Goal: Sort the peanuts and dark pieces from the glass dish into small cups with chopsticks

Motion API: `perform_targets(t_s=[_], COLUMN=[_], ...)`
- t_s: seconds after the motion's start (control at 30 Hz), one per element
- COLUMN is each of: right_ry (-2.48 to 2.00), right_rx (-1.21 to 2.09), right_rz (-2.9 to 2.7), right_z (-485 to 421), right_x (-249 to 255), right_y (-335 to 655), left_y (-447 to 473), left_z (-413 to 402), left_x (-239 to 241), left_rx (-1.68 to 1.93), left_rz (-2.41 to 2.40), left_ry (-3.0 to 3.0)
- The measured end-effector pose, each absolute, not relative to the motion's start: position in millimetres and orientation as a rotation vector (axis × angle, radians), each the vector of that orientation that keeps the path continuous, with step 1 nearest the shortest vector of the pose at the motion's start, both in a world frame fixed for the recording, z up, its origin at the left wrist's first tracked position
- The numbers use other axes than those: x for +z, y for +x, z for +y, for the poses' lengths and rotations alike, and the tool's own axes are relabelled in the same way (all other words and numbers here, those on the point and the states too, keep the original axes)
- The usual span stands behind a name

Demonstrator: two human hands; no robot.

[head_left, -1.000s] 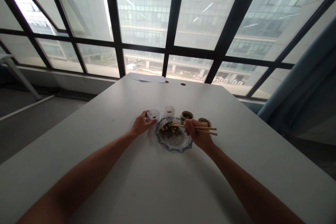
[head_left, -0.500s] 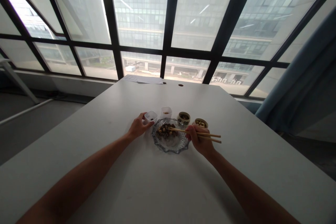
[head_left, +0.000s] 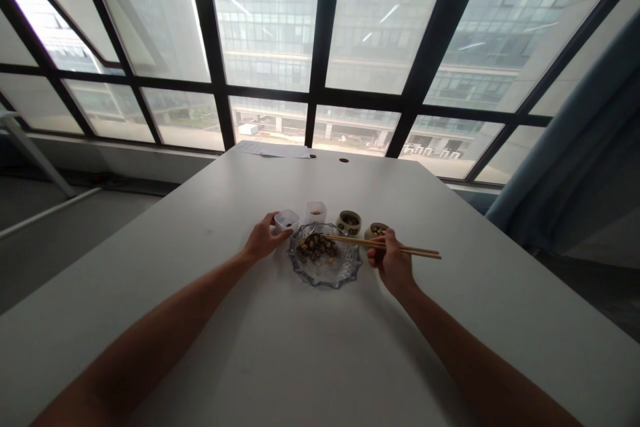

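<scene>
A scalloped glass plate (head_left: 330, 271) with a heap of mixed beans (head_left: 316, 247) lies on the white table (head_left: 300, 360). My right hand (head_left: 393, 263) is closed around a pair of wooden chopsticks (head_left: 400, 249); their tips hover at the plate's right side. My left hand (head_left: 263, 239) grips a small clear plastic cup (head_left: 287, 219) left of the plate. Behind the plate stand a second clear cup (head_left: 316, 211) and two small round ceramic cups (head_left: 349, 221) (head_left: 376, 230), the right one partly hidden by my right hand.
Sheets of paper (head_left: 273, 149) lie at the table's far edge beside two dark cable holes (head_left: 343, 161). Large black-framed windows fill the background. A blue curtain (head_left: 575, 167) hangs at the right. The floor drops away left of the table.
My right hand has drawn back to the right, pulling the chopstick tips from the bean heap toward the plate's right rim. My left hand stays on the clear cup.
</scene>
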State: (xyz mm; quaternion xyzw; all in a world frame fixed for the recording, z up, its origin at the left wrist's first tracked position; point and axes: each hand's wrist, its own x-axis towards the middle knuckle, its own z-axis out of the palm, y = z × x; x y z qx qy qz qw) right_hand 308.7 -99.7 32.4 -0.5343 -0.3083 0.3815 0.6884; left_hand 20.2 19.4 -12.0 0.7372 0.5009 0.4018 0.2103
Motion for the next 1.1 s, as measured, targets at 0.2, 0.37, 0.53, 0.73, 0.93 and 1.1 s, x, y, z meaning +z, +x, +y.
perform_targets(t_s=[0.2,0.37,0.53,0.73,0.93,1.1], right_ry=[-1.147,-1.015,-1.044,-1.117,-1.241,-1.167], right_rx=[0.769,0.499,0.400,0.062,0.137,0.222], right_rz=[-0.687,-0.937,-0.867,-1.054,-1.237,-1.213], right_z=[-103.5,-114.9,-106.3,-100.1,-95.6,-103.8], right_x=[30.8,35.1,41.8,43.1,38.6,58.1], right_y=[310.9,302.2,312.4,337.2,344.5,334.8], left_y=[21.6,22.1,22.1,21.9,22.3,22.7], left_z=[20.3,17.9,22.1,25.4,24.3,23.8], left_x=[-15.1,-14.6,-19.1,-22.3,-21.5,-19.8], left_rx=[1.355,1.401,1.338,1.320,1.294,1.254], left_rz=[1.240,1.159,1.327,1.367,1.385,1.428], left_ry=[2.116,2.155,2.100,2.098,2.079,2.086])
